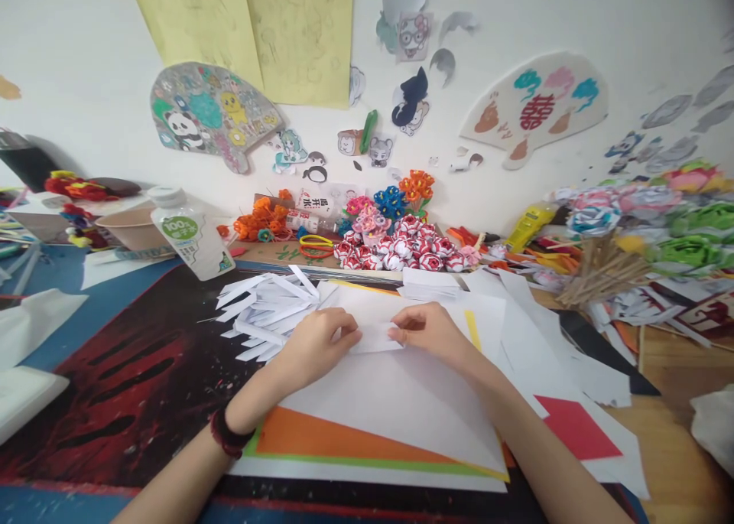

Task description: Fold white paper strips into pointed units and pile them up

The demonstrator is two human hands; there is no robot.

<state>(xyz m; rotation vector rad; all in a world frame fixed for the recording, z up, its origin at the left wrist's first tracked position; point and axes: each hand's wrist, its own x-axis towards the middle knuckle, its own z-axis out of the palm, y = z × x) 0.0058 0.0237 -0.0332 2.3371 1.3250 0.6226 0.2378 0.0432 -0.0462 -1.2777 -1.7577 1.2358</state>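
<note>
Tabletop (pixel 668 440) carries stacked paper (pixel 395 409) at centre frame, presumably as padding. Left hand (pixel 318 344) and right hand (pixel 430 333) pinch opposite ends of a white strip (pixel 375 340), apparently steadying it.

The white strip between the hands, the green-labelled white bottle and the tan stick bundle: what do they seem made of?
White strip: apparently matte paper, given its thin edge.
Green-labelled white bottle: probably smooth plastic, from its moulded shape.
Tan stick bundle: perhaps bare wood or bamboo, by its dull brown colour.
</note>
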